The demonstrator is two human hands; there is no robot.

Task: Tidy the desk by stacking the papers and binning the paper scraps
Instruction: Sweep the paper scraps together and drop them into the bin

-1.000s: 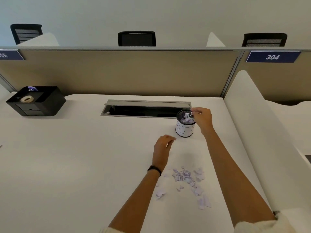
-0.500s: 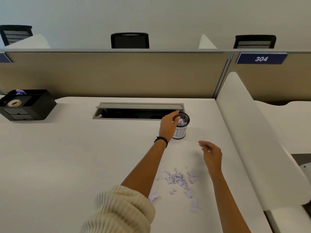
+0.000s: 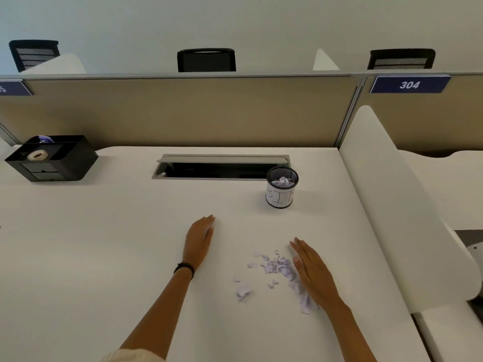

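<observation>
Beside the paper scraps (image 3: 277,267), right hand (image 3: 312,273) flat, seemingly touching; left hand (image 3: 200,237) flat, empty.

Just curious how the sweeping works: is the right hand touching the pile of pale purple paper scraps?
Touching. The head view shows the flat right hand pressed edge-on against the pale purple paper scraps, with no gap.

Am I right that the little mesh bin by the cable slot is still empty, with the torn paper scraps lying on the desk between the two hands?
Not quite. The head view shows the mesh bin already holding some torn scraps. The rest stands: it sits by the cable slot, and more paper scraps lie on the desk between the left hand and right hand.
</observation>
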